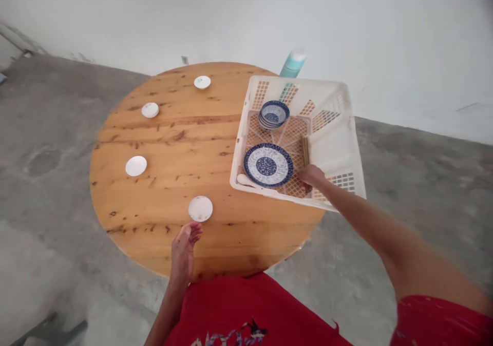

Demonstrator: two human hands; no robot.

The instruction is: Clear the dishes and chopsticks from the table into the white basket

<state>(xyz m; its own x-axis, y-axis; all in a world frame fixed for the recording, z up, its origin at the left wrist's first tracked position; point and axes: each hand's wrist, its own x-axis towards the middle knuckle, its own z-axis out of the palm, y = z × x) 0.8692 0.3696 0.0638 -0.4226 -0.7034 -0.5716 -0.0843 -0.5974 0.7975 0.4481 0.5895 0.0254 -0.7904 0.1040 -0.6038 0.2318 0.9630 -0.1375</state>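
My right hand [313,175] reaches into the white plastic basket [241,140], its fingers closed around a bundle of wooden chopsticks [305,150] along the right side of the basket floor. Left of it lies a blue-and-white plate [268,165], with a white spoon [248,180] by its near edge. Behind the plate stands a stack of blue-and-white bowls [273,115]. My left hand [186,241] is just over the table's near side, fingers loosely bent with nothing visible in them. Just beyond its fingertips sits a small white dish [201,209].
On the round wooden table [181,156] are other small white dishes: one at left [136,166], one farther back [150,110] and one near the far edge [202,82]. A turquoise bottle [292,64] stands behind the basket, near the white wall [154,22].
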